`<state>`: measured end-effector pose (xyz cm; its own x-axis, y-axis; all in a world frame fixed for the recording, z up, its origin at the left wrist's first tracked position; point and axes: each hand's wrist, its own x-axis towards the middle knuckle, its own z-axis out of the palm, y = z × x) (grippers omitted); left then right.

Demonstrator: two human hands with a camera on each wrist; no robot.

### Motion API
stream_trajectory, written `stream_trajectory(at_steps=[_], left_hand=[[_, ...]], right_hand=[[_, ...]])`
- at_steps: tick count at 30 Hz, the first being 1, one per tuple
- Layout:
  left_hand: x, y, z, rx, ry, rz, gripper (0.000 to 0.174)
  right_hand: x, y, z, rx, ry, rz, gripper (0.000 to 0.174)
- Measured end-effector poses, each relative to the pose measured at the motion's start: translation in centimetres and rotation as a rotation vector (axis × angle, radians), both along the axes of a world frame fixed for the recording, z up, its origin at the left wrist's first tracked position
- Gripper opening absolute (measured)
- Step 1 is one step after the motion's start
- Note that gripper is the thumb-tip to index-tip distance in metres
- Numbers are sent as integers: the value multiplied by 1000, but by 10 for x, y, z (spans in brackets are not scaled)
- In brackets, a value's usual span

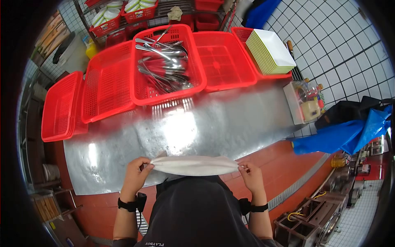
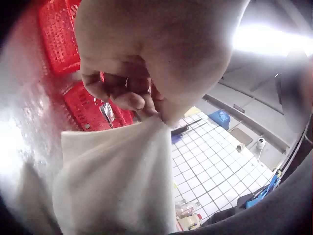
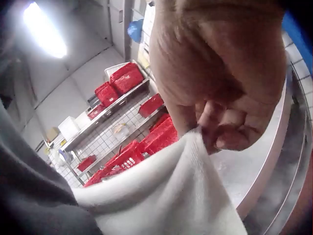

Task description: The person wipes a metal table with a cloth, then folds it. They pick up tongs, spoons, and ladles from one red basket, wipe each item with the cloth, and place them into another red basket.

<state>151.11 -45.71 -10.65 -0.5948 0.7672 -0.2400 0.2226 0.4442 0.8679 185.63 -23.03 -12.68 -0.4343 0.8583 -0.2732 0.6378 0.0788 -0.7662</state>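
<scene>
1. The left hand [image 1: 137, 174] pinched one corner of a pale cloth [image 1: 193, 166] between thumb and fingers; the other fingers were curled in.
2. The right hand [image 1: 252, 177] pinched the opposite end in much the same way, the fabric gathering into folds below its grip.
3. The cloth hung between the two hands, in front of the dark shirt [image 1: 191, 206] and by the near edge of the metal table [image 1: 242, 119].
4. For a neat spread, the hands probably needed to stay level and draw gently apart, each keeping its pinch right at the corner so the folds fell out.
5. Holding the cloth clear of the table's shiny, perhaps wet, surface seemed wise.
6. Farther off, the cutlery [image 1: 164, 68] lay in a red basket [image 1: 200, 78], with stacked square dishes [image 1: 269, 53] to the right, leaving working room before them.
</scene>
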Motion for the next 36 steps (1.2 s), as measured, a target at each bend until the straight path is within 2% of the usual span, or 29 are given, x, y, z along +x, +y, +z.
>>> stream_trajectory(at_steps=[1, 3, 4, 6, 13, 15, 19, 20, 22, 23, 25, 26, 28, 30, 32, 34, 35, 36], left_hand=[[-2, -2, -1, 0, 1, 3, 13], [-6, -7, -6, 53, 124, 38, 14], [-8, -8, -7, 49, 124, 41, 14], [-12, -8, -9, 136, 197, 64, 13], [-37, 28, 8, 223, 370, 72, 13], [-43, 36, 13, 264, 380, 108, 12], [-43, 27, 9, 282, 387, 128, 13], [-37, 20, 7, 218, 381, 116, 13], [-26, 2, -6, 160, 379, 121, 14], [-20, -10, -25, 94, 347, 84, 15], [-9, -32, -63, 27, 309, 51, 16], [-2, -42, -81, -45, 302, -8, 18], [0, -52, -100, -120, 285, -66, 20], [0, -55, -105, -162, 304, 83, 23], [-10, -50, -102, -111, 326, 99, 23], [-21, -41, -97, -61, 348, 123, 24], [-24, -35, -97, -29, 336, 64, 25], [-23, -28, -97, 5, 325, 6, 26]], right_hand=[[-3, -2, 5, 0, 1, 3, 16], [-11, -4, 15, 195, 3, 31, 16], [-12, -3, 14, 192, 3, 34, 16], [-15, -1, 14, 405, 52, 58, 13], [-43, 30, 22, 418, 97, 27, 9], [-53, 40, 32, 478, 183, 13, 8], [-61, 39, 47, 578, 207, 77, 8], [-57, 38, 43, 584, 209, 84, 8], [-41, 36, 22, 455, 27, 205, 10], [-36, 33, 11, 460, 30, 215, 10], [-22, 23, -18, 195, 4, 265, 11], [-13, 20, -40, 193, -1, 269, 11], [5, 15, -83, -196, -320, 271, 21], [13, 6, -95, -216, -260, 335, 27], [22, 5, -116, -238, -200, 399, 34], [30, 13, -145, -336, -86, 268, 50], [26, 13, -145, -334, -94, 276, 50], [16, 13, -146, -355, -120, 166, 51]])
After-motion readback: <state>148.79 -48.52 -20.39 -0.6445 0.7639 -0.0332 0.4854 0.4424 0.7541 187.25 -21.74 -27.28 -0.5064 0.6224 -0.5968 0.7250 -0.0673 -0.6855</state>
